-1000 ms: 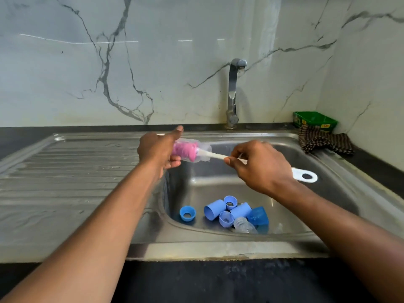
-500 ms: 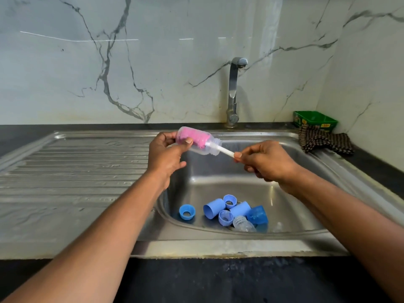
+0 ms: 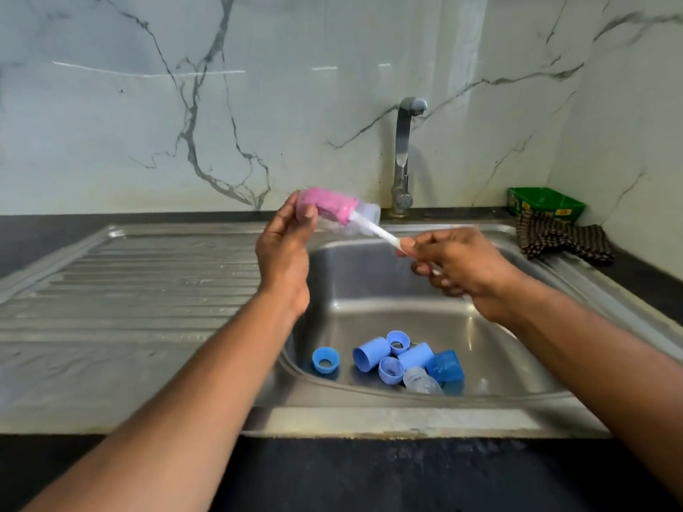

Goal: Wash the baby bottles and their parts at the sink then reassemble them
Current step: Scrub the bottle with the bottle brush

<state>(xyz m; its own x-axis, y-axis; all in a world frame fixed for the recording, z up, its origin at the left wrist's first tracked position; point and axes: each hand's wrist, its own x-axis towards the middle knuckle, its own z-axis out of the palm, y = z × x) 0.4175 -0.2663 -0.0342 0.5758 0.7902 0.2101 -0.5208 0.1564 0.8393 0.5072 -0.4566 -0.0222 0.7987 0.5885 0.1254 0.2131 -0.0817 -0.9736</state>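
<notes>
Since the earlier frame, the clear bottle (image 3: 338, 212) has been raised at centre frame, held in the left hand (image 3: 284, 249)'s grip; the pink brush (image 3: 332, 206) inside is pinched by the right hand (image 3: 451, 264). Scrubbing seems underway; blue parts (image 3: 399, 358) lie unassembled in the steel sink (image 3: 369, 282), under marble walls (image 3: 148, 105).

No legible text anywhere. Only yellow and red label patches on the front wall of the green rectangular plastic tub (image 3: 546, 203), right of the steel tap (image 3: 403, 157), lettering too small and blurred to read.
</notes>
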